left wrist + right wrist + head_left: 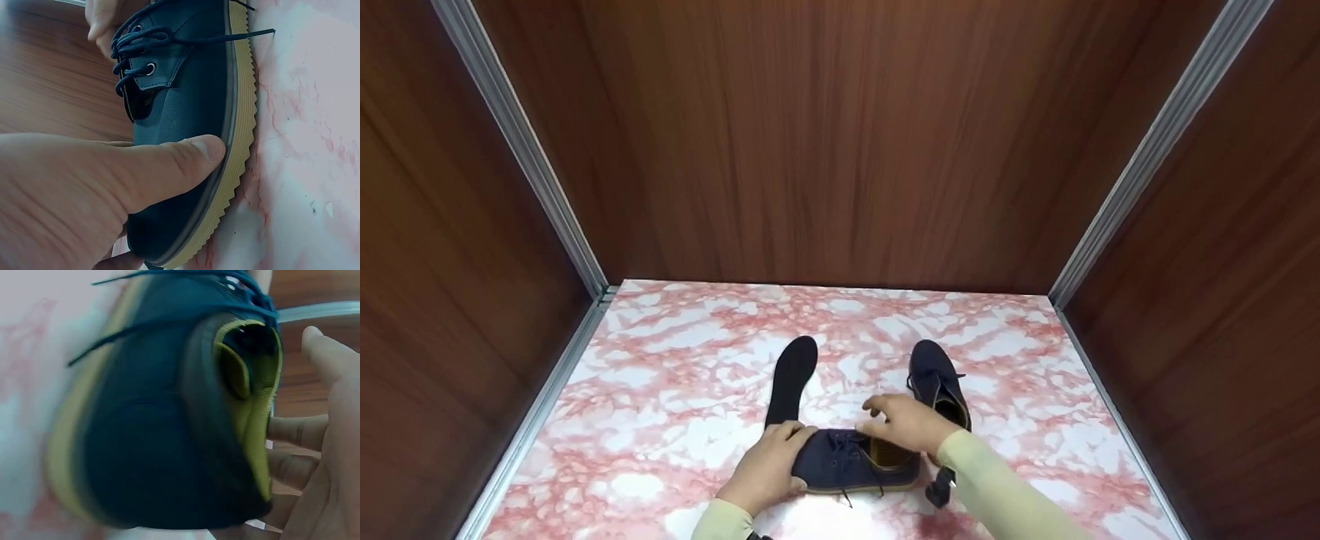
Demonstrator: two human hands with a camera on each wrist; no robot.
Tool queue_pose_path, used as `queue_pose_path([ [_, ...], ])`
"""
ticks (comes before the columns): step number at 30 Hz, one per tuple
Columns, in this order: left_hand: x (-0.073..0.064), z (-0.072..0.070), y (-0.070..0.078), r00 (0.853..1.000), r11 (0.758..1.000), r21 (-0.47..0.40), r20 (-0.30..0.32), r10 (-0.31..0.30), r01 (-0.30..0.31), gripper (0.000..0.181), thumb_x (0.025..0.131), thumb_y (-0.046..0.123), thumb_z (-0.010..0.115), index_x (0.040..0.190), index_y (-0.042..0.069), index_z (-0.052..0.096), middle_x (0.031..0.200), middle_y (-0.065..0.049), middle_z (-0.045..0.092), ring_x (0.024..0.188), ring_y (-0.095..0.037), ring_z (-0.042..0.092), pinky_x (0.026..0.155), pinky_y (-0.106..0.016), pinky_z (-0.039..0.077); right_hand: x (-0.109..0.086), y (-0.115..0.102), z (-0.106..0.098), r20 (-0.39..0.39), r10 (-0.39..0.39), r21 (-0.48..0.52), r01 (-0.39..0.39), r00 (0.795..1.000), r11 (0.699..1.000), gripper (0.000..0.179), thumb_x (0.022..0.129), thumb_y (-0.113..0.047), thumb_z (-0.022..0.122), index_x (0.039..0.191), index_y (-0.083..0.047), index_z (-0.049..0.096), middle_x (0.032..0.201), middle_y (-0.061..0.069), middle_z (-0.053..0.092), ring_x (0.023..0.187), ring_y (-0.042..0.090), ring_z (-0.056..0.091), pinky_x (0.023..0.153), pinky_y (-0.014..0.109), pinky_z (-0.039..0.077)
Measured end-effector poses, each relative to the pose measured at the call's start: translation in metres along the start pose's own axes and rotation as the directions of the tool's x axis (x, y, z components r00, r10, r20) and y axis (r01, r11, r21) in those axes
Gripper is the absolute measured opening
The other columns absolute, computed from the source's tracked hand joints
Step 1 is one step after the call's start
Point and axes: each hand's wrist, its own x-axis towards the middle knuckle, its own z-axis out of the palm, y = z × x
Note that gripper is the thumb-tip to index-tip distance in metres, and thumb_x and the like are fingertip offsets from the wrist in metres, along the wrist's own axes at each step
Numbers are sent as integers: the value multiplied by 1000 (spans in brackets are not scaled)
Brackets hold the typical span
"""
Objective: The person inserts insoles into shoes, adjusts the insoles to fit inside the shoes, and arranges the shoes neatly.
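On the pink-veined marble-pattern surface, a loose dark insole lies flat at the left, apart from both shoes. The left hand grips the toe of the near navy lace-up shoe, thumb pressed across the upper and fingers curled under the toe. This shoe lies at the front centre of the surface, toe to the left, on its serrated tan sole. The right hand hovers at the yellow-lined collar, fingers spread and relaxed, clamped on nothing; whether they touch the collar cannot be told. The second navy shoe stands just behind that hand. Judgement: the shoe should be light, with a soft, pliable upper, a firmer ridged sole giving sure purchase, and loose laces liable to snag; toe and heel counter are the sound holds. No brand, label or writing is legible.
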Motion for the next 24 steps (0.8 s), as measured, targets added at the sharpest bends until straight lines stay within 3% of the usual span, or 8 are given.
queue_pose_path([
  [7,0,0,0,1000,1000,-1,-5,3,-3,85,78,23,98,154,14,61,148,-9,62,137,-35,59,108,-52,59,25,-4,-10,37,40,15,-41,999,999,63,104,-56,65,139,-4,70,124,15,78,115,32,75,104,52,58],
  [12,-1,1,0,1000,1000,1,-4,0,0,85,78,23,99,154,14,62,149,-8,63,137,-34,59,108,-52,59,30,-3,-6,99,28,-48,-23,995,999,61,102,-57,65,137,-7,72,125,12,80,116,30,76,104,50,59],
  [15,0,1,1,1000,1000,3,2,-2,2,85,79,24,98,154,14,61,149,-9,62,138,-35,59,109,-53,59,27,1,0,134,-2,-63,11,991,998,57,105,-58,62,135,-11,74,125,6,81,115,26,76,104,46,60],
  [19,0,2,1,1000,1000,2,9,3,-3,85,79,26,99,155,15,60,150,-9,62,138,-35,59,110,-53,58,13,9,7,156,-55,-1,56,986,998,51,108,-58,59,131,-16,77,123,0,81,112,16,75,102,40,60],
  [24,1,-2,-3,999,1000,-17,33,-4,5,87,80,33,98,156,15,60,150,-9,62,138,-36,59,110,-54,58,0,16,12,147,-87,52,80,985,995,44,108,-56,61,128,-20,77,113,-8,79,98,4,69,95,31,58],
])
